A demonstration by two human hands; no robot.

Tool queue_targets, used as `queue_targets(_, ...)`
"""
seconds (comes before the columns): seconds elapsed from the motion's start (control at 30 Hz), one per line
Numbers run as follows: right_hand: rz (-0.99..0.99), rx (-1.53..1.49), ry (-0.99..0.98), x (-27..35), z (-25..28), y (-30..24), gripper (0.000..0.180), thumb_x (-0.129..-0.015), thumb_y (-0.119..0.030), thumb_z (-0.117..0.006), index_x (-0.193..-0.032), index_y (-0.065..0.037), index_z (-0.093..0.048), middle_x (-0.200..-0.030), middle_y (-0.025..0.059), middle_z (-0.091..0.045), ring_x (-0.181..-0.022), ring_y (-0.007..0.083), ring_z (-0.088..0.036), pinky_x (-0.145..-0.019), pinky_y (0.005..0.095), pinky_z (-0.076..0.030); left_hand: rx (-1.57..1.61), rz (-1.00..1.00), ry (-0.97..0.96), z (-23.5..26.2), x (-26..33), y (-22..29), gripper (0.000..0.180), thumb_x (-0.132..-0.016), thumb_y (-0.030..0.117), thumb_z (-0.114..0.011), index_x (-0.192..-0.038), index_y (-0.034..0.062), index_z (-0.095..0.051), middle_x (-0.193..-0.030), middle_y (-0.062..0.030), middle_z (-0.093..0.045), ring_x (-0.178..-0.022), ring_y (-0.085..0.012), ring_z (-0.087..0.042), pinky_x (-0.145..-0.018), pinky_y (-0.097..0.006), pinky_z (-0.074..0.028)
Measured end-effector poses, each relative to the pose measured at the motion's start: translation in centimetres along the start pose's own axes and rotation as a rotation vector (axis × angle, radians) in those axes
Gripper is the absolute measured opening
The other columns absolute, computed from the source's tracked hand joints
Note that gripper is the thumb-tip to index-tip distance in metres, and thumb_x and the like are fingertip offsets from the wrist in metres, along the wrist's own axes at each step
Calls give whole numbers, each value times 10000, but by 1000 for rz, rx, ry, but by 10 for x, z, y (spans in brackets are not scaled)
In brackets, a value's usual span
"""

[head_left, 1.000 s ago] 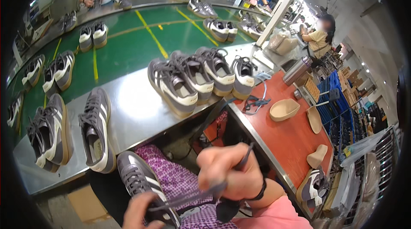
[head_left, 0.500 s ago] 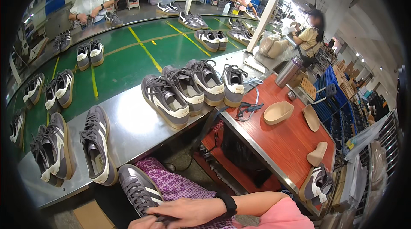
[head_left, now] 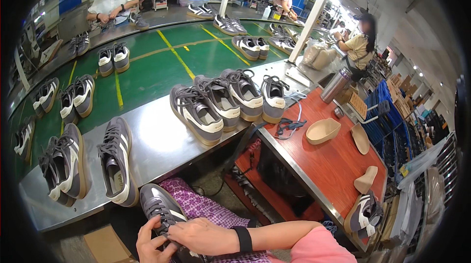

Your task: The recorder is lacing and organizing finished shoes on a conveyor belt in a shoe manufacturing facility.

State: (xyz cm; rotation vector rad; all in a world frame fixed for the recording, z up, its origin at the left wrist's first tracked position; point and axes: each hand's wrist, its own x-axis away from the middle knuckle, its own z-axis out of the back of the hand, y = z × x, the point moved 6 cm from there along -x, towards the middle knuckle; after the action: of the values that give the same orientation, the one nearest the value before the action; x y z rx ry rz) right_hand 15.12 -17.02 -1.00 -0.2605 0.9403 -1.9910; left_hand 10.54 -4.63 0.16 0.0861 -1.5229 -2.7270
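A dark grey sneaker (head_left: 156,200) with white stripes rests on my lap, its toe pointing away from me. My left hand (head_left: 151,244) is at the sneaker's left side, thumb and fingers pinched on its dark shoelace (head_left: 164,224). From the right, my right hand (head_left: 203,237) reaches across the shoe, with its fingers bent closed at the same lacing. The heel end is mostly hidden by my hands. Just beyond it, a single matching sneaker (head_left: 117,165) stands on the metal ledge.
Several sneakers (head_left: 196,115) line the metal ledge (head_left: 149,138) beside the green conveyor belt (head_left: 147,79), which carries more pairs. At right, a red table (head_left: 314,165) holds tan shoe forms (head_left: 323,131), a steel flask (head_left: 336,86) and loose laces (head_left: 290,126). Co-workers (head_left: 114,5) stand across the belt.
My left hand has risen into fuller view at the laces, and my right hand has shifted slightly, its fingers now bent onto the lacing. The whole view has swung a little.
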Motion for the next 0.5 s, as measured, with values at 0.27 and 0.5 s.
queue_targets(0.27,-211,-67,-214,32,-21,17,838,-898,-394,-634,-1459,50,-198,-961,256,-619,-797,390,-650,-657,454,-531,-30,-205,-139,58,2,22,145,-610,8,-703,-685,44,-584,-1073,-151,-578,-1037,-301,-540,-944,-397,-410)
queue_targets(0.5,-269,39,-33,39,-41,34,847,-806,-131,-605,-1475,76,-129,-864,258,-635,-708,374,-654,-617,429,-538,-732,-352,259,58,-86,1,580,-595,117,-824,-1129,59,-604,-1058,-173,-580,-1011,-357,-548,-872,-438,-450)
